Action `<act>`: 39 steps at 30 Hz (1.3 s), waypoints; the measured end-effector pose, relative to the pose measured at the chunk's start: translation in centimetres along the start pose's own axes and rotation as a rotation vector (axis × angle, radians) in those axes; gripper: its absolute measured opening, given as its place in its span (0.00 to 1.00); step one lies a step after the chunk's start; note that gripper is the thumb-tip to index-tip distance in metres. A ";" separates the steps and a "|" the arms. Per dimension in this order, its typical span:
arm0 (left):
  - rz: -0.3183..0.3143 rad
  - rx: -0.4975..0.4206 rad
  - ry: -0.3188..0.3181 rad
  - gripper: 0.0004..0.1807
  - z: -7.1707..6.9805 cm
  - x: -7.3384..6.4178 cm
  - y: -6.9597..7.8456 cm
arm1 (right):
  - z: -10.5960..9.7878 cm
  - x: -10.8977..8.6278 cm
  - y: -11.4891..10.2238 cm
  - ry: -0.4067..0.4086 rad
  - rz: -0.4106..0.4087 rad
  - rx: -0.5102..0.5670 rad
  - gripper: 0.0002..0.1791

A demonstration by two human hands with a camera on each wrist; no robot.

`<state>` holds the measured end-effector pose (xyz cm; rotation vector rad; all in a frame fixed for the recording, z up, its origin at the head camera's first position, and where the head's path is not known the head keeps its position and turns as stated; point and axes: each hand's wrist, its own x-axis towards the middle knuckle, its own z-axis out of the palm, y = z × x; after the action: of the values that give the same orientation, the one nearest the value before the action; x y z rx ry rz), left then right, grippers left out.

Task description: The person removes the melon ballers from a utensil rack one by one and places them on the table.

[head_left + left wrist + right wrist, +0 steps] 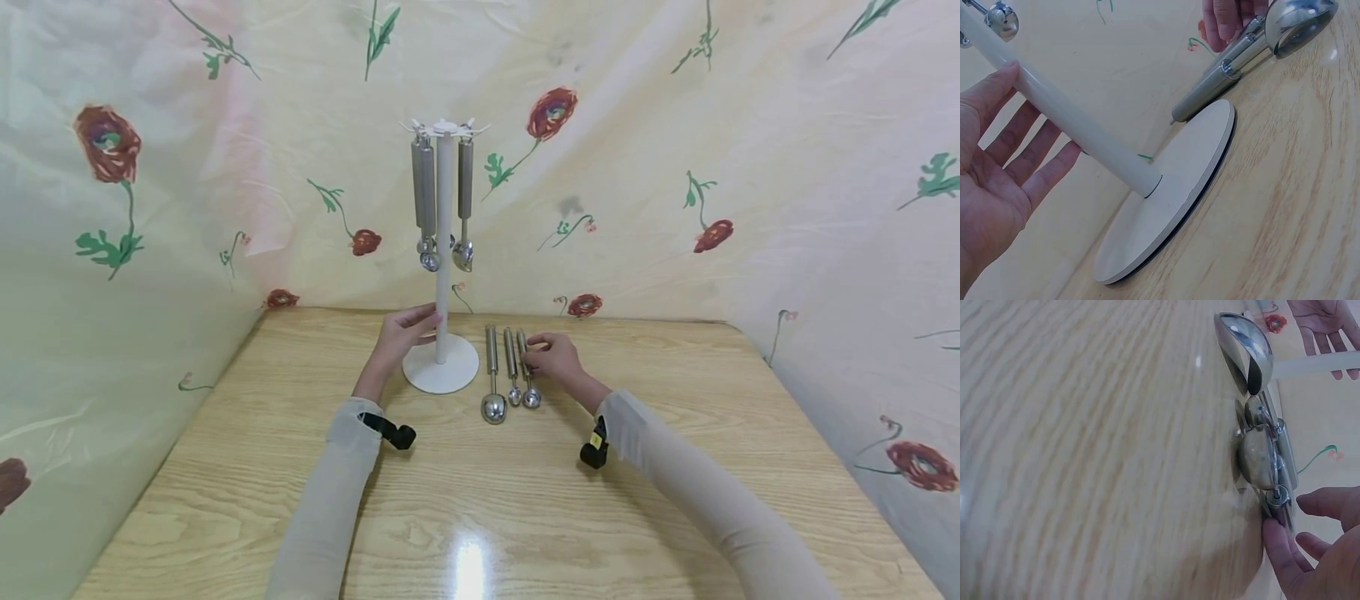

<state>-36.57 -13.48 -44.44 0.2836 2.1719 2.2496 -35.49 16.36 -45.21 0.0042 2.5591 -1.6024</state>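
A white utensil stand [443, 287] with a round base stands upright on the table. My left hand [397, 337] is at its pole, thumb touching the near side and nearly straight fingers passing behind. Right of the base, three metal scoops lie side by side with handles pointing away: a large ice cream scoop [493, 407], a small melon baller [514, 395] and a round-bowled scoop [532, 398]. My right hand [557, 358] is beside the round-bowled scoop's handle. In the right wrist view one finger [1280, 547] reaches low beside that handle, with another finger spread apart above it.
Several metal scoops [466, 179] hang by their handles from the stand's top hooks, their bowls beside the pole. A flowered cloth [630, 167] rises behind the wooden table [420, 508] and along both sides.
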 end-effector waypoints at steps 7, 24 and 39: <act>-0.013 0.007 -0.017 0.23 -0.1 0.0 0.0 | -0.6 0.5 -0.4 0.002 -0.009 0.022 0.24; -0.003 0.004 -0.018 0.23 0.0 -0.1 0.1 | -1.7 -0.4 -9.6 0.007 -0.462 0.189 0.21; 0.003 0.003 -0.020 0.23 0.0 -0.2 0.0 | -0.7 -2.8 -18.8 -0.026 -0.688 0.344 0.21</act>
<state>-36.35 -13.51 -44.45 0.3077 2.1670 2.2348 -34.08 8.95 -27.76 -0.9445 2.3514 -2.2116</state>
